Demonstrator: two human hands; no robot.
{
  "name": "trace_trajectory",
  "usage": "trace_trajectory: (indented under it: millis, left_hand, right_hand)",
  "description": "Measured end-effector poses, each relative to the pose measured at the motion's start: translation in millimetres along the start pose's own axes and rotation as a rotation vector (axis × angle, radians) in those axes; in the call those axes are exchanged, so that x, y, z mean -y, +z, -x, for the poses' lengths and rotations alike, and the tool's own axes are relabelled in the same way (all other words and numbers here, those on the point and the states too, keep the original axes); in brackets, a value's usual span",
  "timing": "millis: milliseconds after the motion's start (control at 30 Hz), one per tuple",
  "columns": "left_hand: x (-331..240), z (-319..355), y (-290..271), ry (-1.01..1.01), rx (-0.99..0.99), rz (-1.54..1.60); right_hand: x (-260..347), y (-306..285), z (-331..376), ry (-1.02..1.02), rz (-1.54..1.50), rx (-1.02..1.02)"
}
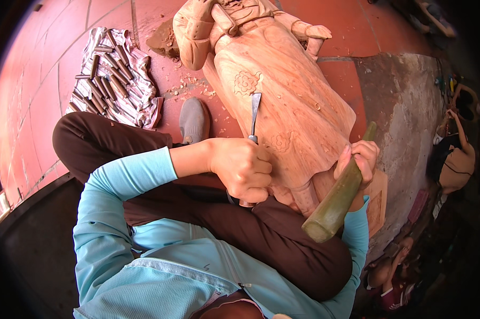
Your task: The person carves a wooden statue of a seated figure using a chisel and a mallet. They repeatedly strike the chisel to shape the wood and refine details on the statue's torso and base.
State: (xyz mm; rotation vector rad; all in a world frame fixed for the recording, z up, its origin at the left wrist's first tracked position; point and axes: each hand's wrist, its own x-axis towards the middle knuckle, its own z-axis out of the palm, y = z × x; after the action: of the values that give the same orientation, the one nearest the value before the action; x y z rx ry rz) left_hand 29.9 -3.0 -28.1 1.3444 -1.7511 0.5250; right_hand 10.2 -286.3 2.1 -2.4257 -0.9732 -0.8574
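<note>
My left hand [242, 169] is closed in a fist around the handle of a chisel [255, 112]. The flared blade points away from me, and its edge lies at or just over a carved wooden figure [298, 80], beside a swirling cloud-like motif [245, 83]. A fainter motif [281, 141] shows lower on the robe. On the right, my right hand [363, 159] wraps round the narrower part of a greenish, club-shaped mallet [333, 207]. Its thick end hangs toward my knee, apart from the chisel.
Many chisels and gouges [108, 80] lie on a striped cloth [144, 103] at the left. Wood shavings [192, 84] litter the red tiles near my grey shoe [194, 120]. A wood block [164, 40] sits beside the figure. Other people [455, 159] are at the far right.
</note>
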Motion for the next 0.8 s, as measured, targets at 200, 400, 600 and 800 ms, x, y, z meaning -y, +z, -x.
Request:
trace_trajectory:
  millis: [200,400,600,800]
  left_hand:
    - [3.2,17.2,-4.6,0.084,0.054,0.042]
    - [-4.4,-1.9,-13.2,0.050,0.033,-0.005]
    - [-5.1,6.4,-3.6,0.008,0.027,0.055]
    - [-4.7,6.5,-1.2,0.024,0.001,0.042]
  right_hand:
    - [-0.5,1.5,2.4,0.006,0.013,-0.011]
    - [-0.1,0.1,3.2,0.007,0.013,-0.021]
    - [-0.1,1.7,1.8,-0.002,-0.004,-0.012]
    - [0.2,0.8,1.5,-0.003,0.002,0.005]
